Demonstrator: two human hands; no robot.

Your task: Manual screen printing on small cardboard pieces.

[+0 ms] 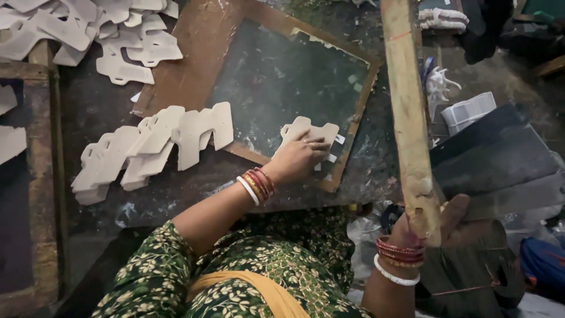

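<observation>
The left hand [300,156] presses flat, fingers together, on a pale card cutout [309,132] lying on the framed screen [276,82], best kept square, while the right hand [426,227] grips a wooden stick [406,106].

Bare dark table [94,112] lies open left of the left hand's fingers [315,144]; fanned cutouts [153,147] block farther left, and the wooden stick [409,112] bars the right.
</observation>
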